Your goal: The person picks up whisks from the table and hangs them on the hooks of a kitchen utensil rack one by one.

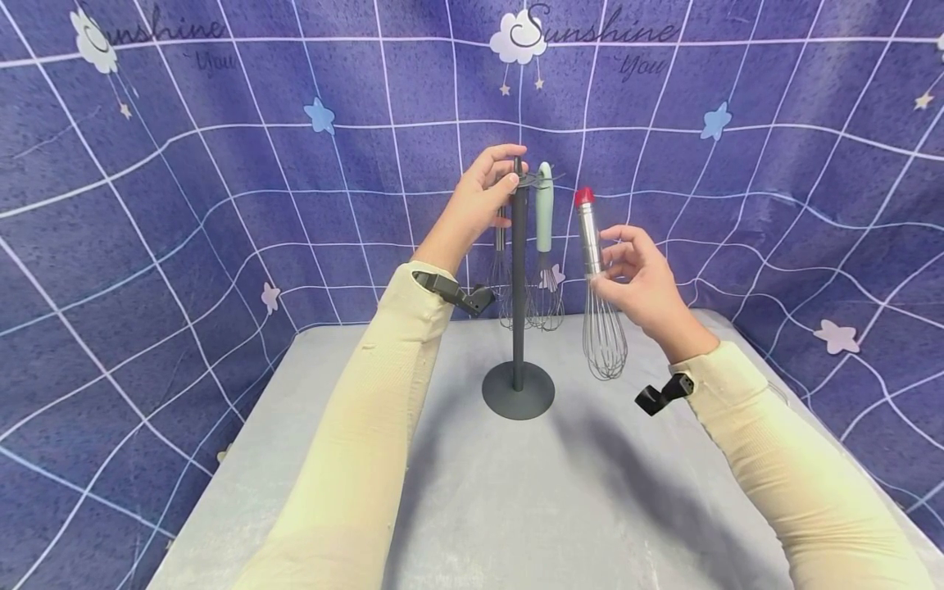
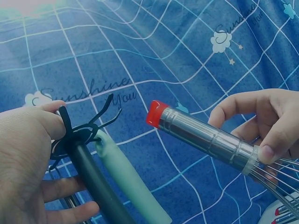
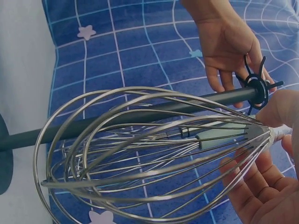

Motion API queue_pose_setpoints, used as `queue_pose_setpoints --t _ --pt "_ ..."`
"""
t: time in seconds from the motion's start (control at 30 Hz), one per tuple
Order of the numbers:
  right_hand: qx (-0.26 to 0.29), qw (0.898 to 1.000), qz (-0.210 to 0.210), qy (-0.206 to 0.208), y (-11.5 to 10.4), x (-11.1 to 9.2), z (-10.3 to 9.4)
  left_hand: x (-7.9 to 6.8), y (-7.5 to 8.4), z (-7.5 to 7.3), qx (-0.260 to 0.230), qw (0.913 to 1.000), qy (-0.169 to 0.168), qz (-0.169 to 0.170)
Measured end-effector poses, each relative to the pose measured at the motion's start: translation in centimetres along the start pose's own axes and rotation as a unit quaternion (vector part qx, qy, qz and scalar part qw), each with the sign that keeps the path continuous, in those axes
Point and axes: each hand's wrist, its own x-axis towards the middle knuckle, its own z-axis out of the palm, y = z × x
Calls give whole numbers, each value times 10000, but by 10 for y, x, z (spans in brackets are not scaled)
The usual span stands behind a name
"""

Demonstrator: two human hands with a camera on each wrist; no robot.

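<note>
Gridded backdrop (image 1: pixel 243 90), right hand (image 1: pixel 640 274) pinching red-topped whisk (image 1: pixel 592 242), left hand (image 1: pixel 479 195) gripping stand (image 1: pixel 519 295), partly hiding another whisk (image 1: pixel 500 238)

Pale yellow long sleeves (image 1: pixel 361 418); black wrist cameras (image 1: pixel 451 289).

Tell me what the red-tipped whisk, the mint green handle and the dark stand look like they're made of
Red-tipped whisk: shiny metal, likely stainless steel, given its bright silvery reflections; its red cap looks like glossy plastic.
Mint green handle: probably plastic, smooth and evenly coloured.
Dark stand: matte, dull and uniform; painted metal or plastic, I can't tell.
</note>
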Motion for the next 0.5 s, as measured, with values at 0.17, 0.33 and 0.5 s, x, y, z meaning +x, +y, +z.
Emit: queue_pose_setpoints --t 0.17,0.33,0.5 --pt "-14 10000 -1 12 -2 2 1 -1 1 0 -46 10000 -9 71" --pt "-3 10000 -14 6 -3 4 1 1 -1 0 -47 10000 1 52" --pt "31 10000 -74 10 -5 5 3 2 -1 0 -81 10000 -8 34"
